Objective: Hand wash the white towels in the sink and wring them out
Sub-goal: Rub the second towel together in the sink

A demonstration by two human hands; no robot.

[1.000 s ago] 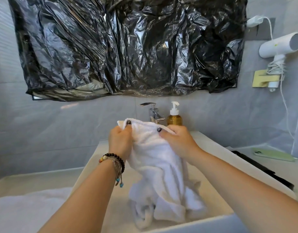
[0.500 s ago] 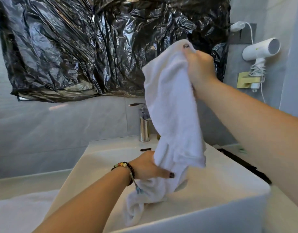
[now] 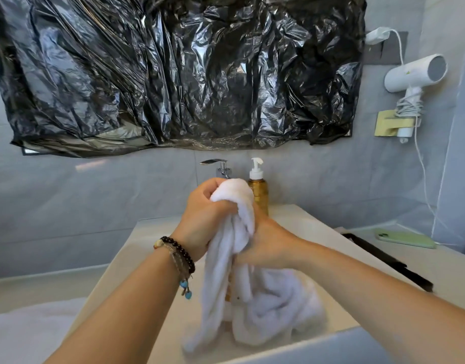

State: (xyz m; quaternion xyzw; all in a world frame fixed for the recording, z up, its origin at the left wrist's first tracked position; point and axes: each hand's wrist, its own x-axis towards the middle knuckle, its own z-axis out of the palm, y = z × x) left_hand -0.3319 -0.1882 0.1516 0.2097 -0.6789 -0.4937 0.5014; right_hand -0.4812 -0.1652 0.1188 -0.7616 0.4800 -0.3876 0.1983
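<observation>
A white towel [image 3: 226,279] hangs bunched over the white sink [image 3: 157,232], its lower folds lying in the basin. My left hand [image 3: 203,219], with a beaded bracelet at the wrist, grips the top of the bunch, and a rounded end of cloth sticks out above the fist. Just below and to the right, my right hand [image 3: 268,243] grips the same towel lower down. The two hands touch each other around the cloth.
Behind the towel stand a chrome tap [image 3: 219,168] and an amber soap pump bottle [image 3: 257,187]. Black plastic sheeting [image 3: 178,72] covers the wall above. A white hair dryer [image 3: 415,74] hangs at right. A green phone [image 3: 406,239] lies on the right counter. Another white cloth [image 3: 29,334] lies lower left.
My right hand came down from high above the sink to grip the towel beside my left hand, which rose from the basin. The towel is now gathered into a tight bunch.
</observation>
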